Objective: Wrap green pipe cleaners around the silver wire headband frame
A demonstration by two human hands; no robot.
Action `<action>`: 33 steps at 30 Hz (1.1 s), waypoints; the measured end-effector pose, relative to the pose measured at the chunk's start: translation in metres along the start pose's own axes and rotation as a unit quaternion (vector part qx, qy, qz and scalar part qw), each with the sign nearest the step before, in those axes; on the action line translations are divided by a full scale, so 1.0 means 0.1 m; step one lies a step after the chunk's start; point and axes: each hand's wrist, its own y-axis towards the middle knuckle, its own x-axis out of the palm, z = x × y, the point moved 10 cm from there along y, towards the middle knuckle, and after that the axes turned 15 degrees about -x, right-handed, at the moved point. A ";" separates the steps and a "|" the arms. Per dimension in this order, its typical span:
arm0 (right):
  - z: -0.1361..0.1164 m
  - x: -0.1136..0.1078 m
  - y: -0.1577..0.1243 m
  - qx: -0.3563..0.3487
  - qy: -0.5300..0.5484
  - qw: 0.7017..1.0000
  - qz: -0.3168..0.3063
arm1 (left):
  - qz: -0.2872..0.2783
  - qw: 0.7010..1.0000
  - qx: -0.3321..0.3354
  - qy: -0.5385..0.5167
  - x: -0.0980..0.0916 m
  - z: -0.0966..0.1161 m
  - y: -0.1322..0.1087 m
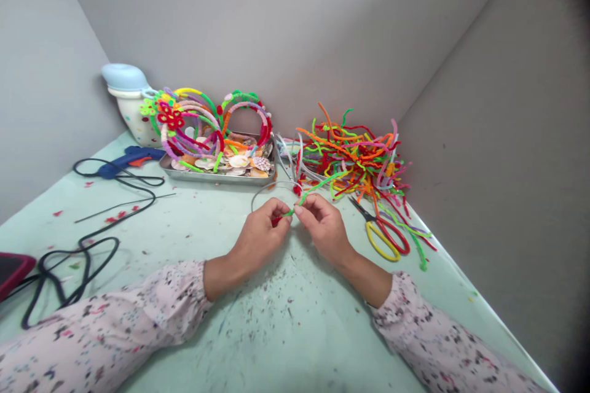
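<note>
My left hand (265,226) is closed, its fingertips pinching a thin grey headband (255,198) whose lower end is wrapped in red and green. The bare loop of the band arches away behind the fingers. Close beside it, my right hand (323,225) pinches a bright green pipe cleaner (322,183) against the band. The free length of the pipe cleaner slants up to the right toward the heap. Both hands meet just above the table, fingertips nearly touching. My fingers partly hide the wrapped end.
A metal tray (216,179) holds shells and several wrapped headbands (246,104). Right of it lies a heap of pipe cleaners (354,156), with scissors (380,230) in front. On the left are a blue glue gun (124,161), its black cord (87,245) and a white container (136,113).
</note>
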 end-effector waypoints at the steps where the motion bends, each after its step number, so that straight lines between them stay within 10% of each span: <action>1: 0.00 0.00 0.00 0.002 -0.001 1.000 0.000 | 0.001 1.000 0.001 0.002 0.00 0.00 0.00; 33: -0.01 0.03 0.01 -0.007 -0.017 0.999 -0.036 | -0.007 0.992 -0.029 -0.120 -0.05 -0.04 0.04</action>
